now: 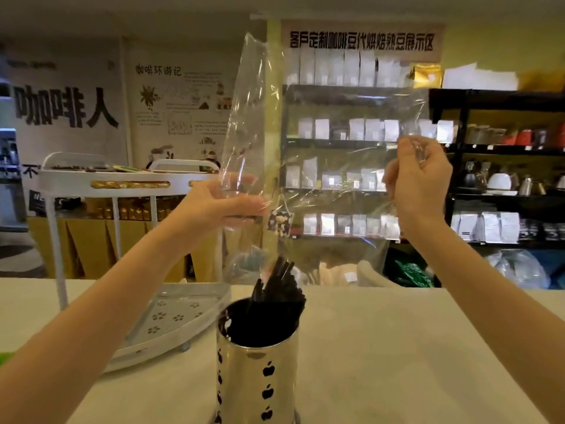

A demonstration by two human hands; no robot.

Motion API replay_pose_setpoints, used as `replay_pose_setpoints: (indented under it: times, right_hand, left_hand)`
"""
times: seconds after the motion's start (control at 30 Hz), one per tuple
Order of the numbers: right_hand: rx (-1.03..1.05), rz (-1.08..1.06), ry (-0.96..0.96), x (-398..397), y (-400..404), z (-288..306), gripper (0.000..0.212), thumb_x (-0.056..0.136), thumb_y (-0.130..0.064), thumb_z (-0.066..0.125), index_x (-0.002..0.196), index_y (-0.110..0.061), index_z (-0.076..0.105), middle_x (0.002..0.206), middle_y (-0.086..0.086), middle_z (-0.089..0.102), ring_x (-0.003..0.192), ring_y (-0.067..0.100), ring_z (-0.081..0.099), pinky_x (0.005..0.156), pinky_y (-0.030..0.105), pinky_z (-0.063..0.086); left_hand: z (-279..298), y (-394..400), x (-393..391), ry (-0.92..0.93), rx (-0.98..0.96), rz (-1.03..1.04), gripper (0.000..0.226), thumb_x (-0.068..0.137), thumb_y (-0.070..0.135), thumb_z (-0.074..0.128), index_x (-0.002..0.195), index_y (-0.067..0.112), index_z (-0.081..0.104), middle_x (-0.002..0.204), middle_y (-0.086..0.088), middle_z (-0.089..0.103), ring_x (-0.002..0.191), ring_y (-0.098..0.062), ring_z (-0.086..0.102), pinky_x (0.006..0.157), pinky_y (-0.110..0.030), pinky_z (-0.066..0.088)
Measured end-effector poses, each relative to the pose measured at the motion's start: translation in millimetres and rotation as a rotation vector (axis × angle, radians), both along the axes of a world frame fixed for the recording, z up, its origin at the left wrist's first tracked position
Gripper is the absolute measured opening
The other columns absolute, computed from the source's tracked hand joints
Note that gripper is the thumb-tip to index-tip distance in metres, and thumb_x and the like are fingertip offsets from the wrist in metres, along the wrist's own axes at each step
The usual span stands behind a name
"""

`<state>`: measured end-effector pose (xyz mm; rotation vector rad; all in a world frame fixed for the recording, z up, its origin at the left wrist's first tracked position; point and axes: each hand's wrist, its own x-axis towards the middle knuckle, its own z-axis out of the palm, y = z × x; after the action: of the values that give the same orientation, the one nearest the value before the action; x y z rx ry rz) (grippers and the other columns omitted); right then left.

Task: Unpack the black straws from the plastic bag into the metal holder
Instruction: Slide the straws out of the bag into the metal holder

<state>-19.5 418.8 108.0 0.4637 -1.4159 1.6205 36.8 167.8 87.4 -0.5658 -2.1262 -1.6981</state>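
Both hands, left hand (235, 203) and right hand (419, 179), pinched the crinkly clear plastic bag (321, 142) above black straws (278, 289) in the shiny cylindrical metal holder (256, 374).

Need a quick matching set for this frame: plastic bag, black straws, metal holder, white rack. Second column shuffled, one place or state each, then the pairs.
Things:
1. plastic bag
2. black straws
3. metal holder
4. white rack

Places or states:
A. standing on the counter, apple-shaped cutouts in its wall
B. held up in the air, pinched by the left hand and right hand
C. on the counter at the left, perforated lower tray
D. upright, tops sticking out above a rim

Pairs: 1-B, 2-D, 3-A, 4-C
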Motion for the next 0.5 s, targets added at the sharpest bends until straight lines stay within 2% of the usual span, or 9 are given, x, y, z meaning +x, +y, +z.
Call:
replay_pose_setpoints:
  times: [0.1, 0.17, 0.33, 0.5]
  right_hand:
    - [-0.022, -0.044, 0.065, 3.6, 6.7, 8.2, 0.012, 0.097, -0.023, 0.044, 0.087, -0.028, 0.049, 0.057, -0.001, 0.051, 0.039, 0.004, 0.044, 0.041, 0.016, 0.037]
    - [-0.030, -0.086, 0.111, 8.8, 14.3, 16.3, 0.009, 0.098, -0.024, 0.043, 0.090, -0.027, 0.047, 0.057, -0.003, 0.051, 0.040, 0.004, 0.046, 0.041, 0.015, 0.038]
    - [-0.067, -0.165, 0.239, 23.0, 43.2, 39.3, 0.016, 0.098, -0.026, 0.042, 0.083, -0.030, 0.044, 0.060, -0.001, 0.050, 0.037, 0.005, 0.047, 0.037, 0.015, 0.037]
    - [-0.052, -0.278, 0.236, 29.0, 96.1, 53.6, 0.012, 0.096, -0.031, 0.041, 0.085, -0.029, 0.045, 0.062, 0.003, 0.053, 0.039, 0.010, 0.047, 0.039, 0.022, 0.039]
  left_hand:
    - [7.4, 3.5, 0.6, 0.025, 0.093, 0.012, 0.040, 0.068, 0.018, 0.069, 0.107, 0.013, 0.062, 0.098, -0.008, 0.072, 0.086, -0.016, 0.071, 0.067, -0.019, 0.056]
    - [18.9, 9.4, 0.3, 0.086, 0.130, 0.045, 0.033, 0.070, 0.016, 0.068, 0.102, 0.013, 0.064, 0.094, -0.006, 0.073, 0.087, -0.018, 0.071, 0.068, -0.021, 0.057]
    - [43.1, 46.8, 0.5, 0.297, 0.125, 0.078, 0.019, 0.078, 0.006, 0.063, 0.097, 0.011, 0.062, 0.084, -0.003, 0.072, 0.071, -0.008, 0.070, 0.068, -0.019, 0.057]
    - [41.4, 101.0, 1.8, 0.432, 0.110, 0.050, 0.026, 0.082, 0.006, 0.061, 0.107, 0.009, 0.058, 0.080, 0.000, 0.071, 0.069, -0.005, 0.070, 0.063, -0.018, 0.056]
